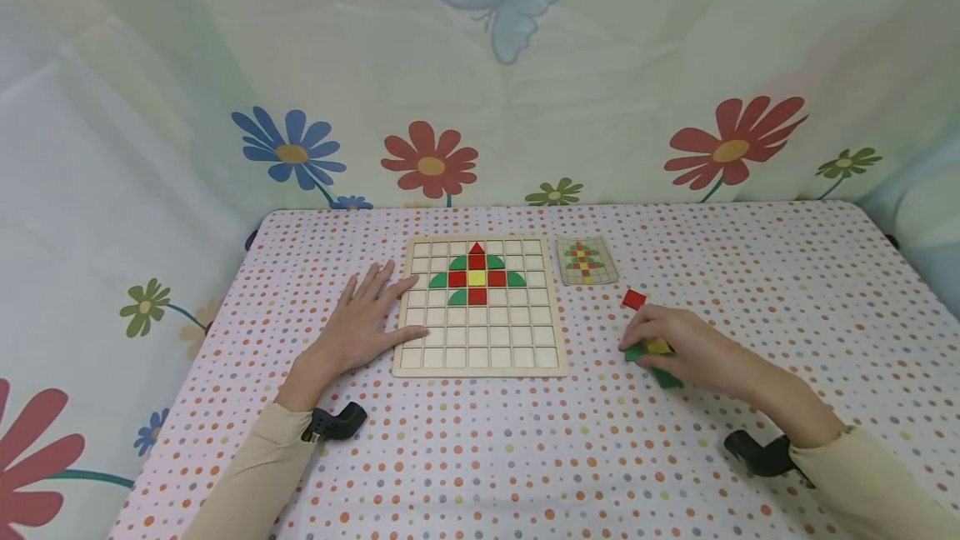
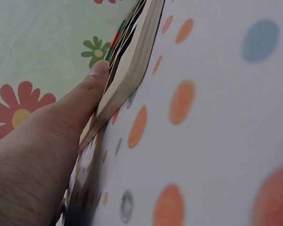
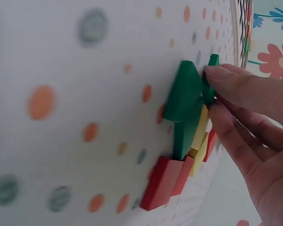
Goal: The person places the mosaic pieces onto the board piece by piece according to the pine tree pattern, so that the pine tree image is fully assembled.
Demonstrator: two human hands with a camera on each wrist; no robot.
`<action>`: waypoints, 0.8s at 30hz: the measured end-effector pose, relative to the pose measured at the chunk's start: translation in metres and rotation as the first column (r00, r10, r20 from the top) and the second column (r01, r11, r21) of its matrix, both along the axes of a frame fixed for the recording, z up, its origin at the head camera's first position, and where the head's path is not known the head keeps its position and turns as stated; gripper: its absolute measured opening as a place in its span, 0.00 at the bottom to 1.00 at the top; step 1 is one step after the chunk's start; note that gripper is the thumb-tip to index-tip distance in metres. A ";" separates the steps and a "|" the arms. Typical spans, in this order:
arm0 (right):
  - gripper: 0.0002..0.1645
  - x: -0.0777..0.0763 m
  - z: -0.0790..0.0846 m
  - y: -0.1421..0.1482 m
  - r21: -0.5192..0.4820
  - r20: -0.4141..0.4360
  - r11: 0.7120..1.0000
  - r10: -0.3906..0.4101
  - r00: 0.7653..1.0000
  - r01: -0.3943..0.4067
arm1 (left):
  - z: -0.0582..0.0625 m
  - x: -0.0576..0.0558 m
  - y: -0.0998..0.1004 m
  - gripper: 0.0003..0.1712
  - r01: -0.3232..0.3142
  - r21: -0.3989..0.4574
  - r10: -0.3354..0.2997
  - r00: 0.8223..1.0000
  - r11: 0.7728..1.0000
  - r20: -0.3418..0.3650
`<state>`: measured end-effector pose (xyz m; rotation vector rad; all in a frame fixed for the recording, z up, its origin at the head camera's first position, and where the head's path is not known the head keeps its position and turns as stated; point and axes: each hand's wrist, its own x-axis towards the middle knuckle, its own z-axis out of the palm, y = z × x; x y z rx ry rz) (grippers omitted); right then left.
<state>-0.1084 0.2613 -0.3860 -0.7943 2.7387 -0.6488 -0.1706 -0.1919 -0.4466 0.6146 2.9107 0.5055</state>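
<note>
Where the dot-patterned bench point(image 1: 495, 457) carries the work, the largest item is a pale, square-celled board point(image 1: 487, 338). Its upper cells contain flat pieces: a red triangle point(image 1: 477, 249) at the top, a red square point(image 1: 477, 262) beneath it, a yellow square point(image 1: 477, 277) flanked by further red squares, another red below, and five green curved pieces point(image 1: 458, 262) on the outer sides. The left hand point(image 1: 363, 327) lies at the board's left edge, fingers spread and grip wide, thumb on the rim. The right hand point(image 1: 690, 344) is at a cluster of loose blocks right of the board, its grip narrow. A picture card point(image 1: 587, 261), printed with a tree-like pattern in red, green and yellow, lies just beside the board's upper right. The cluster comprises green blocks point(image 3: 183, 92), yellow blocks point(image 3: 201, 128) and red blocks point(image 3: 162, 183), lying close together; one loose red tile point(image 1: 634, 299) lies near the right fingertips. Smallest in view, a green piece point(image 3: 211, 82) is pinched between right thumb and fingers, immediately beside the green blocks; contact with them cannot be confirmed. It appears thin and smooth-faced; its full outline is hidden.
</note>
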 end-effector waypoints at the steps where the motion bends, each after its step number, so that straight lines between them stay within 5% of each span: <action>1: 0.13 -0.001 0.001 0.000 0.002 0.007 1.000 -0.002 1.000 0.002 | 0.000 0.000 0.000 0.53 0.001 0.000 -0.001 1.000 1.000 0.000; 24: 0.12 -0.011 0.004 0.002 -0.037 0.108 0.998 -0.045 0.993 0.049 | -0.001 0.000 0.000 0.53 -0.002 -0.004 0.002 1.000 1.000 -0.006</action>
